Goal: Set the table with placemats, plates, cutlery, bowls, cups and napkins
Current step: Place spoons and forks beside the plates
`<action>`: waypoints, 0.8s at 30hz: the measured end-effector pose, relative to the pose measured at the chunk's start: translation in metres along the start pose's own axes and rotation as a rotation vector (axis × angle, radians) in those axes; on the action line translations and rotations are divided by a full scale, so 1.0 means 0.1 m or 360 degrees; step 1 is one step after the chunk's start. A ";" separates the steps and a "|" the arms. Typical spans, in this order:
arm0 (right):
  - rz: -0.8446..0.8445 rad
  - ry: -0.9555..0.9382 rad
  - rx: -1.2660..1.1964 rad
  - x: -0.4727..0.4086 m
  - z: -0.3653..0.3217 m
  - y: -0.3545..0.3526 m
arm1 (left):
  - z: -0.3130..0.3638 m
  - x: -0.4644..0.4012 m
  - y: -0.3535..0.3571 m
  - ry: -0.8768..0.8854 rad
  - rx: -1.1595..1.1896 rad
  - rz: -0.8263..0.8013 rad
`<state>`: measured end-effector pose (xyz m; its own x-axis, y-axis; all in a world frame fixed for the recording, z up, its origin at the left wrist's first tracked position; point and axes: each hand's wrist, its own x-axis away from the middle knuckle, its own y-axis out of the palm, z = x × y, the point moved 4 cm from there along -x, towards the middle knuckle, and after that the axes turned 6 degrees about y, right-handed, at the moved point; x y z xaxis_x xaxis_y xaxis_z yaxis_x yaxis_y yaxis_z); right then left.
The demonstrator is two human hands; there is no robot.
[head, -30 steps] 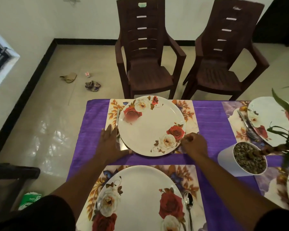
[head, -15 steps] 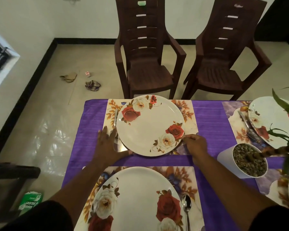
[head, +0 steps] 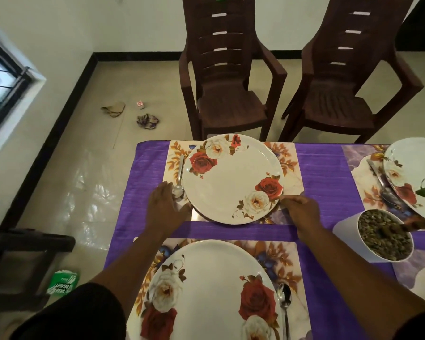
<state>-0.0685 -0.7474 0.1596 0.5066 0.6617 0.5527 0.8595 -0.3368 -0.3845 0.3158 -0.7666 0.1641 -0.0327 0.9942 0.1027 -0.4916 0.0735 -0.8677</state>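
From the head camera, the person reaches across the purple tablecloth to the far place setting. The far floral plate sits on its leaf-print placemat, in front of the left brown chair. The left hand lies flat, fingers spread, at the placemat's near left corner, just beside the plate's rim and the bowl of the far spoon. The right hand pinches narrowly at the plate's near right edge (whether it grips rim or mat cannot be told).

The risk, as a guess: a further push on the plate could ride its rim over the spoon or knock it askew, since the two nearly touch; a tug on the mat could drag everything toward the table's far edge.

The far spoon's long axis runs away from the person, bowl nearest, handle toward the chair. The near spoon, right of the near plate, points its bowl the other way, toward the table's middle.
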 end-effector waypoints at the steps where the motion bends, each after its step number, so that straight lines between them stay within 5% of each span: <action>1: -0.0013 -0.0009 -0.0020 0.01 0.01 0.00 | -0.01 -0.03 -0.03 0.0006 -0.0010 0.0039; 24: -0.0091 -0.0140 0.0046 0.09 -0.01 0.09 | -0.31 -0.22 -0.22 0.0116 -0.0006 0.0022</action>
<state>-0.0557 -0.7450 0.1616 0.4477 0.7361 0.5076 0.8838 -0.2783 -0.3760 0.3541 -0.7880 0.1662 0.0237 0.9982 0.0550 -0.4885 0.0596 -0.8705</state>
